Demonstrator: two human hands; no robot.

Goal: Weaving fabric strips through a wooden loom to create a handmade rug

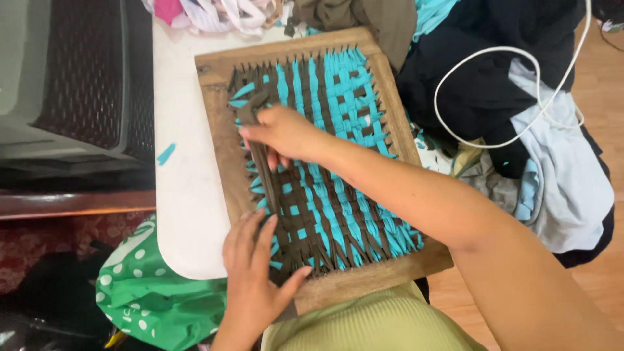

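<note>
Right hand [283, 133] grip pinches brown strip [260, 149]; left hand [257, 270] flat, fingers spread, on loom [218, 71].

green bag [153, 292] | soft, crumpled, white dots and white print | below table edge, just left of left hand [253, 273]

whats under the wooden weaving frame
The wooden weaving frame lies on a white table, seen along its left side. Its near edge overhangs the person's green-clad lap. What is beneath the woven strips is covered.
</note>
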